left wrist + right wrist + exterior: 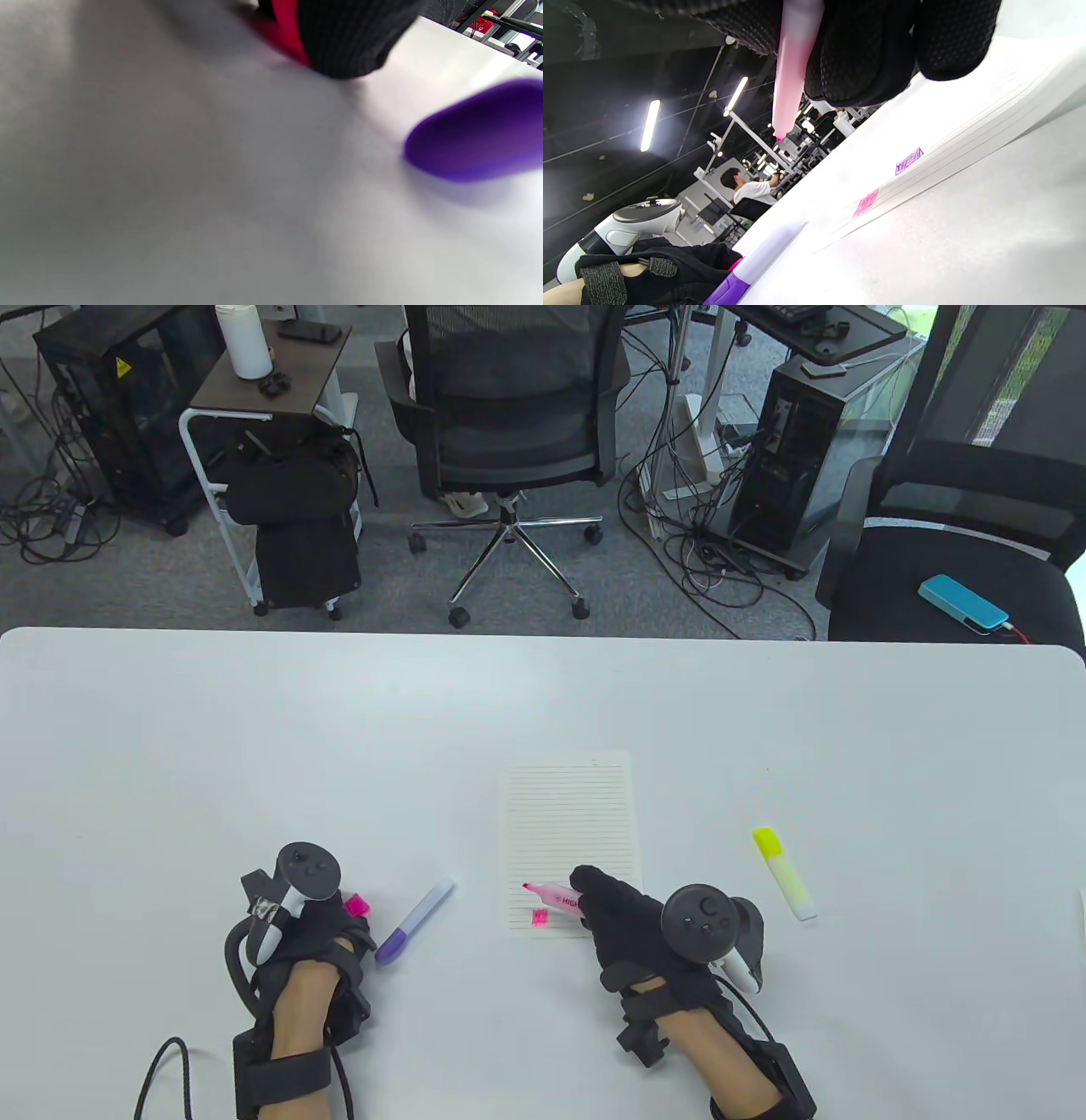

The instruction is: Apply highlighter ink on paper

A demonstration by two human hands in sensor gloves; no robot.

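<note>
Right hand (pixel 632 925) grips the uncapped pink highlighter (pixel 556 896), tip over the lined paper sheet (pixel 570 823) at 6 o'clock; left hand (pixel 297 933) holds its pink cap (pixel 357 906). Next, press and stroke.

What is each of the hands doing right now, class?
Left hand: holds the pink cap.
Right hand: grips the uncapped pink highlighter over the paper.

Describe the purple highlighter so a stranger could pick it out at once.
On the white table, look left of the lined paper, between it and the left hand. The purple highlighter lies there slanted, capped, untouched. Unlike the pink highlighter held in the right hand and the yellow highlighter right of the paper, it has a purple cap and pale lilac barrel.
</note>
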